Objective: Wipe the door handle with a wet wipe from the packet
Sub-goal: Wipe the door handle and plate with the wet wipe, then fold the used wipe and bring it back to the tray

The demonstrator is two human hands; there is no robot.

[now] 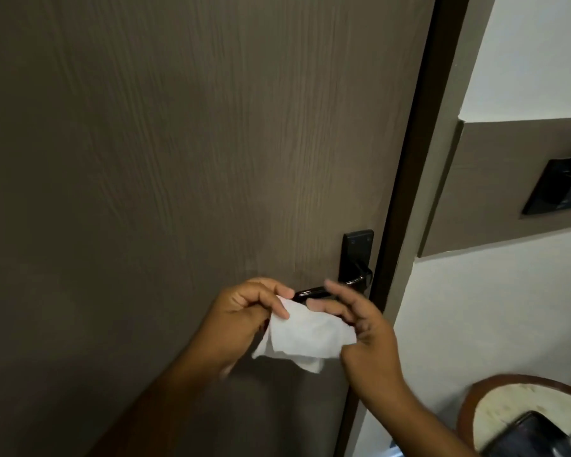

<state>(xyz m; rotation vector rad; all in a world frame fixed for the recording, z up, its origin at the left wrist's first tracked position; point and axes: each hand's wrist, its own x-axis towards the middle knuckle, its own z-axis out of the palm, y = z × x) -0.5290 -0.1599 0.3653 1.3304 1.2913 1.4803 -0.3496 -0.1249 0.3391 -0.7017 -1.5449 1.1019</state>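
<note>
Both hands, left hand [244, 311] and right hand [360, 321], pinch a white wet wipe [305, 338] just below the black door handle [314, 293], apparently not touching it.

No readable txt anywhere. Black wall panel [561, 188] at the right is showing a small pale label near its top and a faint bluish strip near its bottom, both too blurred to read. Black lock plate [357, 255] on the door is showing two tiny dots up top, no letters or nos. legible. Wet wipe [305, 338] is showing plain white, no print. Dark object [528, 437] on the round worktop [495, 407] at bottom right is carrying no brand or mark that can be made out.
</note>
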